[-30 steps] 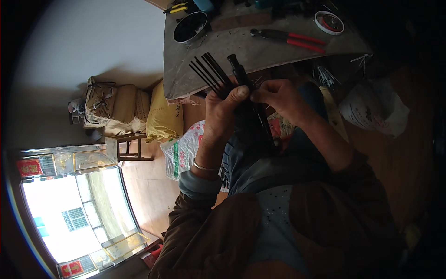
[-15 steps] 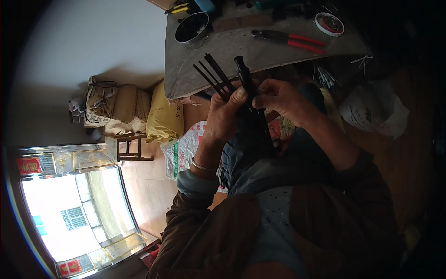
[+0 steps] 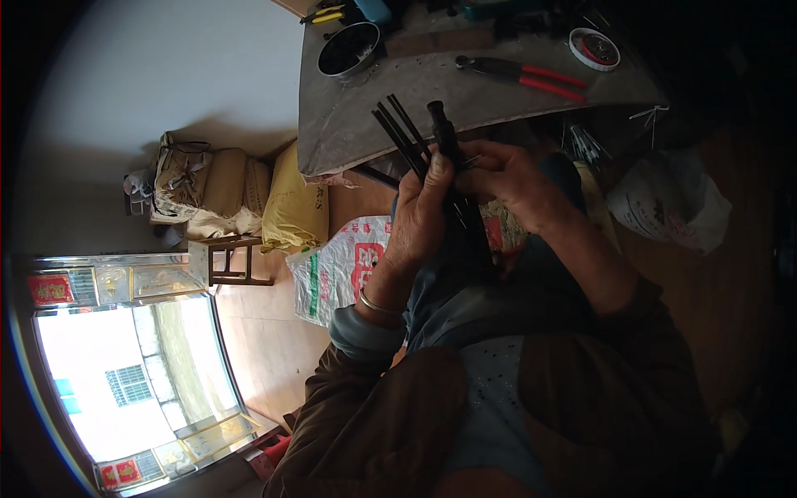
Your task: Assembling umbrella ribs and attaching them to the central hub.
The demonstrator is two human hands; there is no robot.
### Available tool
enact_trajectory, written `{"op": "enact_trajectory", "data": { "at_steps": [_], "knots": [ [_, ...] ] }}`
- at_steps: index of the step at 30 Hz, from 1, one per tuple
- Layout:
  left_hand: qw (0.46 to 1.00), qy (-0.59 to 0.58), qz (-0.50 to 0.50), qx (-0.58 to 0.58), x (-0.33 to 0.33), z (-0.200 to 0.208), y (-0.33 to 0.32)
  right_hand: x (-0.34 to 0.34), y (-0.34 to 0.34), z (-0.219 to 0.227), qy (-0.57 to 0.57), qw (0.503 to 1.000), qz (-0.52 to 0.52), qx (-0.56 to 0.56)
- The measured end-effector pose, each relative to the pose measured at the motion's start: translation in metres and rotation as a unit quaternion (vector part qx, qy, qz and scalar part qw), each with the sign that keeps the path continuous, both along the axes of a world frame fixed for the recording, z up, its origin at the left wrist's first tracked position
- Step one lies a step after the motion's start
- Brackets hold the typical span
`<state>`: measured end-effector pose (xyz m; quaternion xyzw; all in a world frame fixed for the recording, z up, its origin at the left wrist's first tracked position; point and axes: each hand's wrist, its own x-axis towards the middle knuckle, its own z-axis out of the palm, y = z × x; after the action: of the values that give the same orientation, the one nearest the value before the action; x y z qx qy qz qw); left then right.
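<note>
My left hand is closed around a bundle of thin black rods, with its thumb on top. Next to them rises a thicker black shaft with a knobbed end; together they look like a folded umbrella frame. The frame's lower part slants down toward my lap. On the shaft's right side, my right hand has its fingers pinched together. A thin, bright wire-like piece shows at its fingertips. The exact point where the wire meets the frame is hidden by the fingers.
Ahead is a grey worktable carrying red-handled pliers, a round bowl of dark parts and a white lid. Printed sacking lies on the floor at left, near a wooden stool. A white plastic bag sits at right.
My left hand and forearm have shifted slightly right. The thin rods' tips have swung right, closer to the shaft. More of the printed sacking shows. My right hand keeps its pinch beside the shaft.
</note>
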<state>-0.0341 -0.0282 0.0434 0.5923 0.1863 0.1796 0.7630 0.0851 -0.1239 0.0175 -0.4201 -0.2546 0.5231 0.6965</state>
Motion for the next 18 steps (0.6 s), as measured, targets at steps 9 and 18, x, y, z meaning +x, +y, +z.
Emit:
{"op": "enact_trajectory", "data": {
  "at_steps": [9,18],
  "knots": [
    [0.999,-0.002,-0.033,0.033,0.003,-0.002,-0.005,0.002,-0.003,-0.001,-0.020,0.999,-0.007,-0.026],
    [0.986,-0.008,0.163,0.023,0.019,-0.022,0.001,-0.012,0.014,-0.020,-0.239,0.951,-0.192,0.036]
  ]
}}
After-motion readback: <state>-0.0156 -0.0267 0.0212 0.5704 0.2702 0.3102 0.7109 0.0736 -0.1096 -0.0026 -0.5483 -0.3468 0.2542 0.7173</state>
